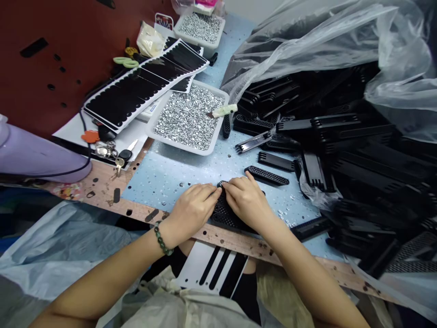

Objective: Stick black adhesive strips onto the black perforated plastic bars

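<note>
At the table's front edge, both hands meet over a black perforated plastic part (223, 212). My left hand (194, 207), with a beaded bracelet (160, 239) on the wrist, has its fingers pressed together at the part's far end. From the other side my right hand (247, 200) closes its fingertips on that same end. Whatever small piece may be between the fingertips is hidden. Just beyond lies another black perforated bar (266, 175). Loose small metal nuts or washers (285, 218) are scattered right of my right hand.
A white tray of small metal pieces (187, 118) has a taped blade (221, 111) across its rim. Black plastic parts (358, 159) spill from a clear plastic bag (324, 41) at right. Sticker sheets (146, 84), keys (119, 165) and a purple cylinder (41, 150) stand left.
</note>
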{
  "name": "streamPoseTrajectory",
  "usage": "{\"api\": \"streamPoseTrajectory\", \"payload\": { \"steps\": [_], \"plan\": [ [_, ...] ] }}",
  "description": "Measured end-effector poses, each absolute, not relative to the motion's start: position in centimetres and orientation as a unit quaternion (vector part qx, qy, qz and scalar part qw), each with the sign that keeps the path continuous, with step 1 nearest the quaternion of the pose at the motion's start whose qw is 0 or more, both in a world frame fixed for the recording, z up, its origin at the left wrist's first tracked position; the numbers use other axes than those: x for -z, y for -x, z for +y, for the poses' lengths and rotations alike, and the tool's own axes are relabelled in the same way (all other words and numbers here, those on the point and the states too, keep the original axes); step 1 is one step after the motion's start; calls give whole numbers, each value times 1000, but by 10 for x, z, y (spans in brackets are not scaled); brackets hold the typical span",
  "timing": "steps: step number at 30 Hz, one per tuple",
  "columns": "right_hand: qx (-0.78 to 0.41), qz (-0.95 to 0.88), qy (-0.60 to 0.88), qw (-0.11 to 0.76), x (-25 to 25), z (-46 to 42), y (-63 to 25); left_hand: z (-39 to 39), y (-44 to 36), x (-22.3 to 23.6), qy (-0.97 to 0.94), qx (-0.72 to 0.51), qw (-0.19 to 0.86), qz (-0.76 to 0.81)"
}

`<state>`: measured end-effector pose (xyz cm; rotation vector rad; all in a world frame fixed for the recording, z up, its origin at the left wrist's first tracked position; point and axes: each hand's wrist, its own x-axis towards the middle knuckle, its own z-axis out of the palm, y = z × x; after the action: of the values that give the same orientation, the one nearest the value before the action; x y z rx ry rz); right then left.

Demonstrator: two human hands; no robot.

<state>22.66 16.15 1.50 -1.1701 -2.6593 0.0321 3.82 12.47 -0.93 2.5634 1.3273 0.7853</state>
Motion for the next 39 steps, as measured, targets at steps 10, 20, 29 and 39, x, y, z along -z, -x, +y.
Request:
{"api": "streamPoseTrajectory", "payload": {
  "steps": [10, 20, 29, 39],
  "plan": [
    [-130, -854, 437, 250, -13, 154, -236, 124, -32, 7, -837, -258, 168, 452],
    [2, -893, 428, 141, -6, 147, -211, 134, -34, 10, -773, -302, 278, 483],
    [-9, -899, 409, 159, -16, 141, -225, 129, -30, 16, -762, -324, 293, 478],
    [-65, -861, 467, 189, -8, 135, -247, 140, -63, 0, -852, -255, 106, 445]
  ]
}}
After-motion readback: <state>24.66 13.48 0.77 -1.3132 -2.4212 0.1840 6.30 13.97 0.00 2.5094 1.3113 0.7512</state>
